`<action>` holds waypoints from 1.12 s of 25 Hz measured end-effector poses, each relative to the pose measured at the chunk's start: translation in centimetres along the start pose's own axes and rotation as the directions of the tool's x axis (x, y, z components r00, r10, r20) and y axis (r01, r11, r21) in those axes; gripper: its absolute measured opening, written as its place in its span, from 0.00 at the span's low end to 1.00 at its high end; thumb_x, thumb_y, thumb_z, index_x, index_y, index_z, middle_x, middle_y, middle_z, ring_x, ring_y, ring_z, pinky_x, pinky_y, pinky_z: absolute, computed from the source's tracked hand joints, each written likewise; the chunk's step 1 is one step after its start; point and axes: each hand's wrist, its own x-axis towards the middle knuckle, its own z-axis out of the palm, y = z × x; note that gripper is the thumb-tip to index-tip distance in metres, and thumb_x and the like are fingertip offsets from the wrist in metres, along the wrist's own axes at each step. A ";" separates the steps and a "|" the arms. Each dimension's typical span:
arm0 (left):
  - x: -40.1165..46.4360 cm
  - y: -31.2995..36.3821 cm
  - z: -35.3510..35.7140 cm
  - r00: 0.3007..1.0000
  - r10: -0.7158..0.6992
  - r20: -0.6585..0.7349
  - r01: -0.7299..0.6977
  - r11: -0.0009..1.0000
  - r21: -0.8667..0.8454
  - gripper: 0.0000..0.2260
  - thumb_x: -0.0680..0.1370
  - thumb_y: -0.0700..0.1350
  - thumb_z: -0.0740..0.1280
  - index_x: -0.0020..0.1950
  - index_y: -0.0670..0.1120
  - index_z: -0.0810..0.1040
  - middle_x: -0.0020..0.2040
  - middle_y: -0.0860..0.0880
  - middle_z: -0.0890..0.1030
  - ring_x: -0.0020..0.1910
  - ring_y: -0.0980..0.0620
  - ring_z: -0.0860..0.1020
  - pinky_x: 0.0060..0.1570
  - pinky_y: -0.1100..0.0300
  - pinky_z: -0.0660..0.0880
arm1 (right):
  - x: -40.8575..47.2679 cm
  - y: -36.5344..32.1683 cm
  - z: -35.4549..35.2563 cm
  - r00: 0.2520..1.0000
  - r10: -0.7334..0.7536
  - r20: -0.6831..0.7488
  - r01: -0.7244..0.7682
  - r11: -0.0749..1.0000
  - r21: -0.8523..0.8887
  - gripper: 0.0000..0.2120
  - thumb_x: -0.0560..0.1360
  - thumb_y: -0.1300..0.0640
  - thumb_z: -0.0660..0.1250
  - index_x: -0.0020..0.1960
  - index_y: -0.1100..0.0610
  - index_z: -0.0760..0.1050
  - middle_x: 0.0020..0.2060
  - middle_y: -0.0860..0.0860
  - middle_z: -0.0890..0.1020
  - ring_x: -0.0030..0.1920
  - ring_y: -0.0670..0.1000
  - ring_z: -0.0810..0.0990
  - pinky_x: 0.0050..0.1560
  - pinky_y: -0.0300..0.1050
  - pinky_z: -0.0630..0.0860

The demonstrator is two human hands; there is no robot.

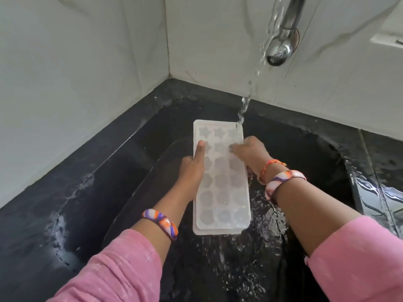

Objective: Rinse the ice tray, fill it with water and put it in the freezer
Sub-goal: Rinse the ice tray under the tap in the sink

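From the head camera, the ice tray (221,177) hung over the black sink (305,136), its long axis running away from the person. The left hand (193,168) gripped its left edge; the right hand (250,152) rubbed its far cells with curled fingers, nearest the tap stream (244,107).

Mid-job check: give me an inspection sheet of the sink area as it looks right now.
Surface: black sink, wet, water splashing.
Job's things: white ice tray held over the sink; stream hits its far right corner.
Clutter: clear lid-like piece under the tray's left side.
Grippers: left hand grips the tray's left edge; right hand rubs the moulds.
Cables: nothing seen.
Surroundings: tap running; white tiled walls.
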 end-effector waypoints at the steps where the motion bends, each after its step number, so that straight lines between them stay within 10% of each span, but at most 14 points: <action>1: 0.0 -0.1 0.2 1.000 0.011 0.003 -0.011 1.000 0.005 0.38 0.67 0.73 0.59 0.59 0.42 0.77 0.54 0.43 0.82 0.51 0.43 0.82 0.56 0.44 0.78 | 0.0 -0.2 0.1 0.993 -0.046 -0.111 0.032 0.992 -0.123 0.14 0.77 0.51 0.61 0.57 0.59 0.71 0.48 0.54 0.78 0.45 0.58 0.78 0.44 0.45 0.72; 5: 0.1 0.0 -0.1 1.000 -0.012 0.026 0.014 0.998 -0.064 0.36 0.70 0.71 0.59 0.62 0.42 0.76 0.55 0.42 0.81 0.52 0.42 0.81 0.55 0.44 0.78 | -0.1 -0.1 1.1 0.994 -0.007 0.107 -0.029 0.943 0.332 0.17 0.77 0.56 0.61 0.62 0.64 0.70 0.42 0.54 0.77 0.36 0.51 0.77 0.33 0.42 0.72; 7: 0.5 0.2 -0.4 1.000 -0.010 0.020 0.011 0.998 -0.057 0.33 0.72 0.69 0.58 0.58 0.42 0.77 0.54 0.42 0.82 0.51 0.42 0.81 0.56 0.43 0.78 | -0.1 0.0 0.9 0.981 0.030 0.194 -0.084 0.959 0.273 0.15 0.77 0.53 0.61 0.59 0.63 0.73 0.43 0.54 0.80 0.37 0.52 0.78 0.36 0.42 0.74; 10: 0.2 0.2 -0.1 1.000 0.016 0.016 -0.016 1.000 -0.019 0.30 0.73 0.69 0.58 0.53 0.44 0.79 0.53 0.41 0.82 0.50 0.41 0.82 0.56 0.42 0.77 | 0.4 -1.0 0.5 0.994 -0.037 -0.103 0.025 0.993 -0.116 0.14 0.76 0.55 0.60 0.60 0.58 0.69 0.49 0.53 0.78 0.48 0.58 0.79 0.46 0.46 0.71; 14: 0.6 0.3 -0.3 1.000 0.020 -0.016 -0.021 0.998 -0.065 0.28 0.73 0.69 0.58 0.48 0.44 0.79 0.50 0.41 0.83 0.49 0.40 0.82 0.54 0.43 0.78 | 0.1 -0.7 2.0 0.997 -0.075 0.013 0.069 0.964 0.258 0.18 0.78 0.53 0.57 0.66 0.59 0.65 0.44 0.51 0.76 0.40 0.52 0.76 0.40 0.47 0.75; 19: 0.9 0.5 -0.3 0.999 0.052 -0.014 -0.052 0.999 -0.001 0.31 0.73 0.69 0.58 0.53 0.42 0.79 0.51 0.40 0.83 0.50 0.41 0.82 0.55 0.41 0.78 | 1.4 -0.9 1.6 0.996 -0.032 -0.089 0.030 0.999 -0.017 0.18 0.77 0.51 0.57 0.63 0.58 0.67 0.52 0.53 0.78 0.48 0.57 0.78 0.46 0.46 0.71; 25: 0.8 0.9 -0.1 0.998 0.063 0.002 -0.063 0.998 -0.016 0.38 0.66 0.74 0.59 0.53 0.40 0.79 0.52 0.36 0.82 0.51 0.35 0.81 0.55 0.38 0.77 | 0.9 -0.2 0.7 0.979 0.099 0.175 -0.165 0.895 0.414 0.16 0.74 0.54 0.65 0.59 0.61 0.73 0.48 0.56 0.80 0.46 0.57 0.81 0.49 0.52 0.80; 28: 0.4 0.6 0.3 0.998 0.046 0.031 -0.045 0.998 -0.040 0.38 0.64 0.74 0.59 0.55 0.43 0.79 0.51 0.41 0.83 0.49 0.40 0.82 0.54 0.42 0.78 | 1.5 -0.6 0.6 0.999 0.043 -0.019 -0.033 0.929 0.368 0.15 0.75 0.58 0.63 0.61 0.56 0.68 0.46 0.52 0.75 0.44 0.55 0.78 0.41 0.50 0.80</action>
